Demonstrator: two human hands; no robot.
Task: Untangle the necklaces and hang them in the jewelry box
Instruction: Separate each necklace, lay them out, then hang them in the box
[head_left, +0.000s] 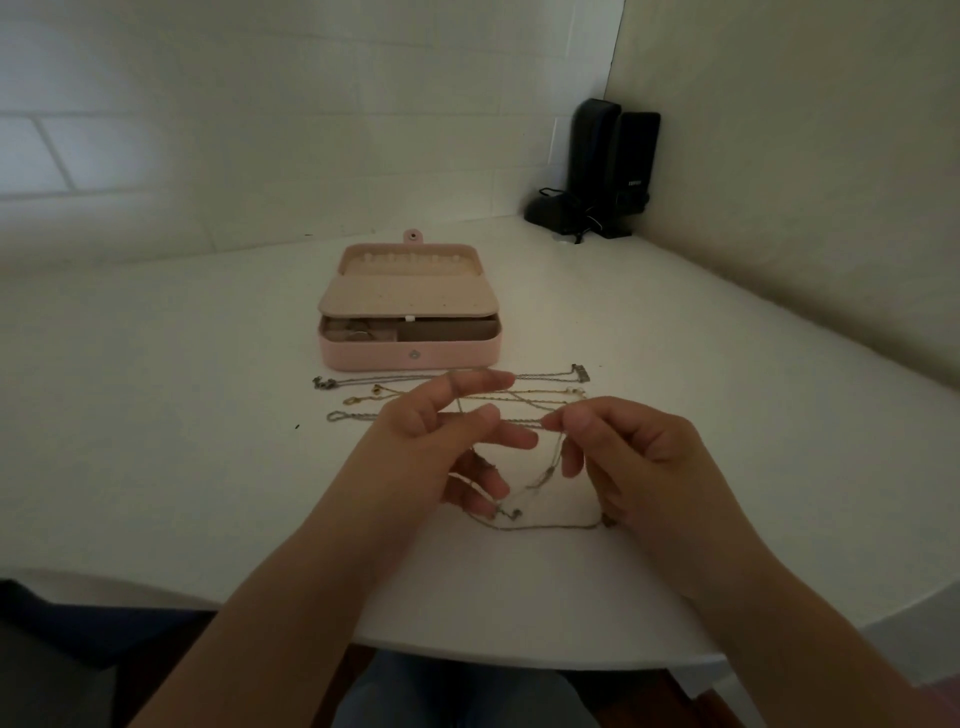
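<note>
Above the white tabletop (675, 364), both hands, the left hand (447, 441) and right hand (618, 447), pinch a taut chain (519, 420) of the tangled necklaces (545, 525), best eased apart gently, before the open jewelry box (410, 358).

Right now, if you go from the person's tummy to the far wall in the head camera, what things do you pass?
Table edge → chain held in both hands → necklaces laid flat in rows → open pink jewelry box → black speakers in the corner.
</note>
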